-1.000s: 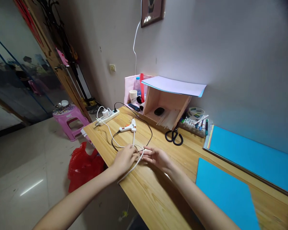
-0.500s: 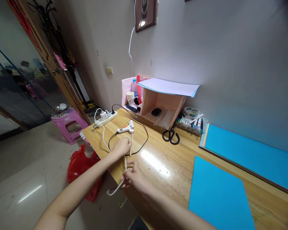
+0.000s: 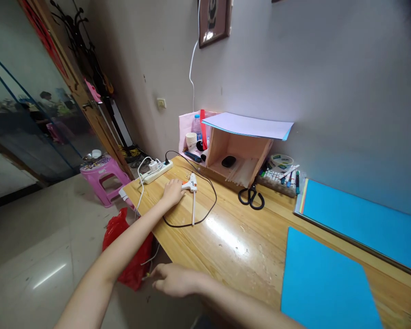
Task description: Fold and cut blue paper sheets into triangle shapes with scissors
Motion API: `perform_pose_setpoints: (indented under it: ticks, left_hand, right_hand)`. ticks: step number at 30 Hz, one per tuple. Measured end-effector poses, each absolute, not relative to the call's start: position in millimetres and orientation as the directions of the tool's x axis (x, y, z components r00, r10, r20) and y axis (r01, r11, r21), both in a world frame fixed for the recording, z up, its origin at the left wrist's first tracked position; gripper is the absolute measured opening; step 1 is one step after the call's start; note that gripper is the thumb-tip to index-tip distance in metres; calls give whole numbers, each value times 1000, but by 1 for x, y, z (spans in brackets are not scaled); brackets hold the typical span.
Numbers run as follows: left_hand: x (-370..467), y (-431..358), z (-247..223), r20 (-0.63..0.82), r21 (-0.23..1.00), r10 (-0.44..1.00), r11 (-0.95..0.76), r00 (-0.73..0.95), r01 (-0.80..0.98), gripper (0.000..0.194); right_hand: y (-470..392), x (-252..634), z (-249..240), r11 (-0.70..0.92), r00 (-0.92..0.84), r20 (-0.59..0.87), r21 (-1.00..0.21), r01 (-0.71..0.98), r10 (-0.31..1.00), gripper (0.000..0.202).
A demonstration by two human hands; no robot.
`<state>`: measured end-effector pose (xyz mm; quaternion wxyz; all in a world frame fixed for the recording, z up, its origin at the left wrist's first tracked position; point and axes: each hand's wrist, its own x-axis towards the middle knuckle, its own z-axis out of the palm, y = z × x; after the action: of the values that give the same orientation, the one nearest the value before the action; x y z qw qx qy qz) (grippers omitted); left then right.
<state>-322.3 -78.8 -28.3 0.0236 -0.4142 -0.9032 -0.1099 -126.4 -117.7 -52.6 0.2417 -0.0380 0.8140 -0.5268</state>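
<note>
My left hand (image 3: 173, 192) is closed around the handle of a white hot glue gun (image 3: 192, 182), which lies on the wooden table. A pale glue stick (image 3: 193, 208) extends from the gun toward the table's front. The gun's black cord (image 3: 215, 196) loops around it on the tabletop. Past the table's front edge, my right hand (image 3: 176, 279) hovers with thumb and fingers apart, holding nothing visible. Close to its fingertips a white cable (image 3: 155, 254) hangs down beside a red plastic bag (image 3: 133, 249).
A power strip (image 3: 159, 172) sits at the table's left end. Black scissors (image 3: 251, 199), a wooden box (image 3: 222, 169) and a tray of markers (image 3: 279, 180) line the back. Blue sheets (image 3: 329, 278) lie at right. A pink stool (image 3: 106, 176) stands on the floor.
My left hand has moved up onto the glue gun's handle. My right hand has let go of the white cable and moved down and left; the cable now hangs off the table edge.
</note>
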Motion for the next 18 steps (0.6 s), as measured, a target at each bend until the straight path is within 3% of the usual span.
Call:
perform_pose_setpoints:
  ticks: [3,8,11,13,15,16,18]
  left_hand:
    - [-337,-66,-39,140,239,748,610,-648,756,27]
    - [-340,-72,-49,251,380,724,537,-643,753,14]
    - [-332,-89,-46,346,463,650,509,-676,726,19]
    - [-326,-103,-38,412,553,562,472,-717,687,26]
    - [-321,-117,-26,465,704,433,348,-772,619,32]
    - [-318,-124,-18,468,756,386,292,-795,586,36]
    - [-316,-142,2,447,801,320,272,-835,533,40]
  right_hand:
    - [-89,-119,-36,325,-901,-285,-929,176,-327,30]
    - [-42,-105,-28,-45,-960,-209,-974,221,-189,23]
    - [-8,-96,-29,-111,-985,-153,-981,161,-83,24]
    - [13,-94,-34,1,-976,-150,-988,152,160,25]
    - [25,-97,-41,270,-896,-52,-945,187,440,27]
    - [27,-99,-45,422,-876,26,-883,206,482,30]
    - [19,-106,-53,657,-908,134,-733,178,396,32]
